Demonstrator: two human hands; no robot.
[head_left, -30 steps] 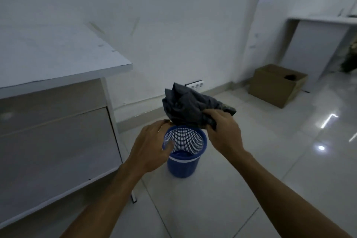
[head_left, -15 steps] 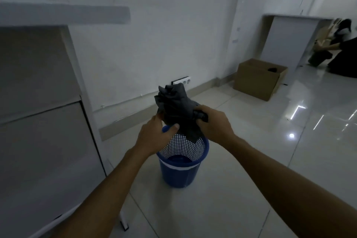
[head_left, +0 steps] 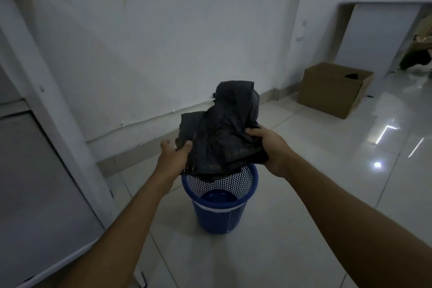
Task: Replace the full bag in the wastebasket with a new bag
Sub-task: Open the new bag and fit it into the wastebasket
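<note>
A blue mesh wastebasket (head_left: 221, 215) stands on the tiled floor, and I can see its bare blue bottom. Just above its rim I hold a crumpled black plastic bag (head_left: 224, 133) with both hands. My left hand (head_left: 174, 156) grips the bag's left edge, thumb on top. My right hand (head_left: 268, 147) grips the bag's right side with curled fingers. The bag's lower edge hangs over the far part of the basket's opening.
A white desk (head_left: 44, 138) with a panel stands close on the left. The white wall runs behind the basket. A cardboard box (head_left: 332, 89) sits on the floor at the right, next to another white desk (head_left: 374, 37). Glossy floor tiles surround the basket.
My hands have spread apart, pulling the bag wider and lower over the basket. My head has come closer and lower, so the basket looks larger.
</note>
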